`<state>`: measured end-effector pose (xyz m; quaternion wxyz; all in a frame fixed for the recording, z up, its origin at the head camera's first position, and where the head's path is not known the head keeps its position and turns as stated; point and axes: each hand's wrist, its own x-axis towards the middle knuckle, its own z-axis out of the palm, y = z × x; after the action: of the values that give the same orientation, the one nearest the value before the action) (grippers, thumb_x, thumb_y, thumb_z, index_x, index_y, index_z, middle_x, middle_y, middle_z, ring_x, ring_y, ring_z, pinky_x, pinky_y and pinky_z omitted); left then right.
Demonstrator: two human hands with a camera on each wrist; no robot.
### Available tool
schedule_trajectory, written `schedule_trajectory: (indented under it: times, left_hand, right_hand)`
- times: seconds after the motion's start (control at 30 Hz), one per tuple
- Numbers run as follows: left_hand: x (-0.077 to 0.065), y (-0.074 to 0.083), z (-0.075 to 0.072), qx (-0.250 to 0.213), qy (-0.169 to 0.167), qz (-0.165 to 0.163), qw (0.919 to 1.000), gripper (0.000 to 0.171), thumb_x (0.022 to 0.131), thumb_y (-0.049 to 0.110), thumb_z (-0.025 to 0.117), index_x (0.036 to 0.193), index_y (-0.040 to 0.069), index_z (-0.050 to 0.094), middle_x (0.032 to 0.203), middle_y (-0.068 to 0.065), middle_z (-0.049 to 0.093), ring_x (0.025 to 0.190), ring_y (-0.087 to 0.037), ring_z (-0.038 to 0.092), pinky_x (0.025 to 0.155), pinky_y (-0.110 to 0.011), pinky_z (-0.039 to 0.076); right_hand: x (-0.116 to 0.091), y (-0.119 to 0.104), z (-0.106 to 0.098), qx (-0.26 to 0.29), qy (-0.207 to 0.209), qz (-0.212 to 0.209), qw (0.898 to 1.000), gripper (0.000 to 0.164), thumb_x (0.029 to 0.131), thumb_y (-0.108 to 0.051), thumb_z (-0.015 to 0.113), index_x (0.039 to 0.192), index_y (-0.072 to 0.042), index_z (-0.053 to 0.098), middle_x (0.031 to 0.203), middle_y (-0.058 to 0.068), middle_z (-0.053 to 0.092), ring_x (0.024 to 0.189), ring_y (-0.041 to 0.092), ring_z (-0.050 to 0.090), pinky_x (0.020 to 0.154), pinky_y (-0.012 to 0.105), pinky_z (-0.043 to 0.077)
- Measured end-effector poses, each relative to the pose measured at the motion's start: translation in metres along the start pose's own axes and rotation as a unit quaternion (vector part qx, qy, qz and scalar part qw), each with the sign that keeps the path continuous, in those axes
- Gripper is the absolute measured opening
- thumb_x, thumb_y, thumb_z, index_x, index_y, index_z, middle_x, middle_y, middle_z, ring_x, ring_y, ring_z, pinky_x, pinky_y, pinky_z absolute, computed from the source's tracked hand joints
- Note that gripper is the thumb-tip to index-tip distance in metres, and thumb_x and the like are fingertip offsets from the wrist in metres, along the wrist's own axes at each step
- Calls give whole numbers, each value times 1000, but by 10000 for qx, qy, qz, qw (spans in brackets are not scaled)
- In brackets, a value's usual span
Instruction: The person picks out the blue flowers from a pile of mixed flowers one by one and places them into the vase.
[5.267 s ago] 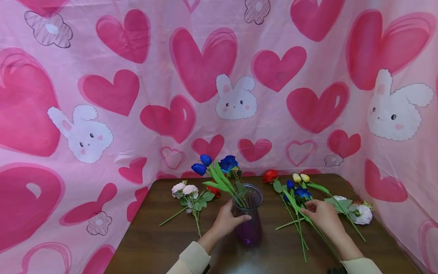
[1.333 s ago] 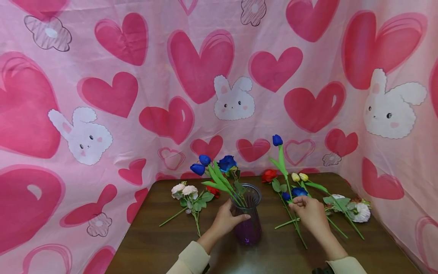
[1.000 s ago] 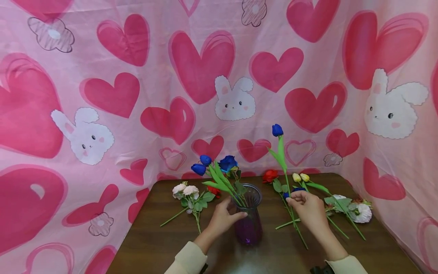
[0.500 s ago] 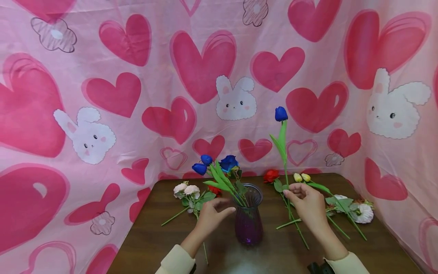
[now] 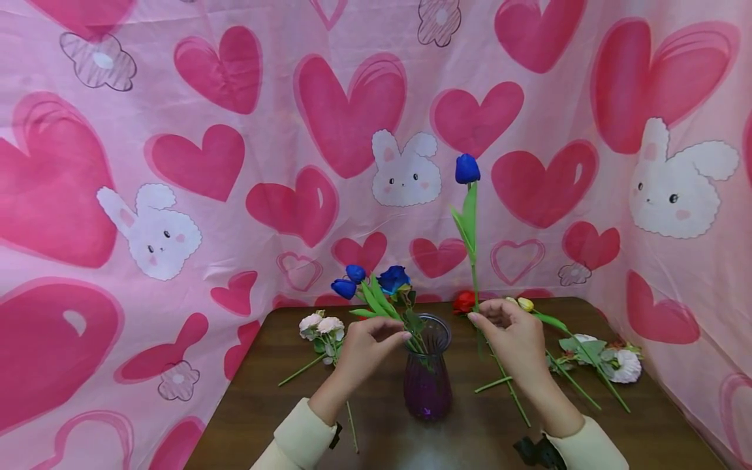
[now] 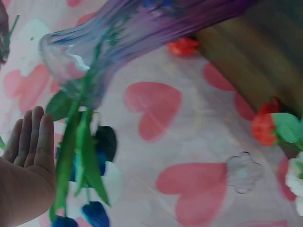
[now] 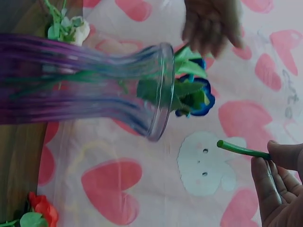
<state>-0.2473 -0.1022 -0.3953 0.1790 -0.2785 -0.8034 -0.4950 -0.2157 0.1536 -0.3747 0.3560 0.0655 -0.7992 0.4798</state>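
Note:
A purple glass vase (image 5: pixel 427 385) stands upright on the table, holding blue tulips (image 5: pixel 344 288) and a blue rose (image 5: pixel 393 279) that lean left. My left hand (image 5: pixel 363 346) is beside the vase's rim, overlapping the green leaves; its fingers look straight and hold nothing in the left wrist view. Right of the vase, my right hand (image 5: pixel 512 334) pinches the stem of a single blue tulip (image 5: pixel 467 169), raised upright above the table. Its cut stem end (image 7: pixel 236 149) pokes out past the thumb and fingers in the right wrist view, apart from the vase mouth.
On the table's left lie pale pink flowers (image 5: pixel 329 326) with long stems. To the right are a red rose (image 5: pixel 463 301), yellow tulips (image 5: pixel 525 304) and a white flower (image 5: pixel 625 367). Pink heart-patterned cloth (image 5: pixel 352 215) hangs around the wooden table (image 5: pixel 247 405).
My right hand has picked up a blue tulip, raised it and brought it left toward the vase. My left hand has let go of the vase and moved up beside its rim.

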Motion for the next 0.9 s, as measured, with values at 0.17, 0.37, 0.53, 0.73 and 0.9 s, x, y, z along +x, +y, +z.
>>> schedule_trajectory:
  times: [0.17, 0.37, 0.53, 0.73, 0.9]
  left_hand:
    - [18, 18, 7, -849, -154, -70, 9962, 22, 86, 19, 76, 104, 7, 73, 96, 0, 72, 86, -12, 69, 77, -28, 56]
    - [36, 36, 18, -1365, -365, -74, 9899, 23, 87, 13, 74, 109, 7, 72, 103, -6, 71, 92, -13, 68, 82, -29, 54]
    - [44, 48, 28, -1564, -417, -134, 9867, 25, 87, 9, 73, 111, 2, 70, 105, -11, 70, 93, -16, 68, 82, -30, 55]
    - [48, 50, 36, -1631, -229, -288, 9859, 24, 87, 14, 74, 109, 4, 72, 99, -7, 72, 87, -16, 68, 76, -29, 56]
    - [51, 51, 38, -1775, 23, -531, 9827, 20, 87, 16, 75, 103, 4, 74, 91, -5, 72, 80, -13, 66, 70, -28, 56]
  right_hand:
    - [-2, -4, 10, 173, 3, -166, 9997, 17, 76, -8, 83, 85, -5, 70, 78, 1, 69, 69, 4, 62, 62, 10, 48]
    - [-9, -6, 22, 298, 38, -241, 9993, 18, 75, -6, 84, 85, -5, 69, 76, 0, 69, 68, 7, 63, 61, 11, 49]
    - [-17, -9, 31, 461, 85, -271, 9985, 19, 73, -4, 84, 85, -5, 69, 75, -1, 69, 67, 8, 64, 61, 12, 50]
    - [-25, -10, 41, 634, 99, -383, 9972, 18, 73, -1, 84, 85, -3, 69, 76, -2, 70, 67, 10, 66, 63, 13, 51]
    - [-30, -9, 46, 585, 53, -187, 9981, 17, 75, -6, 84, 86, -5, 70, 77, -4, 70, 66, 10, 66, 62, 13, 51]
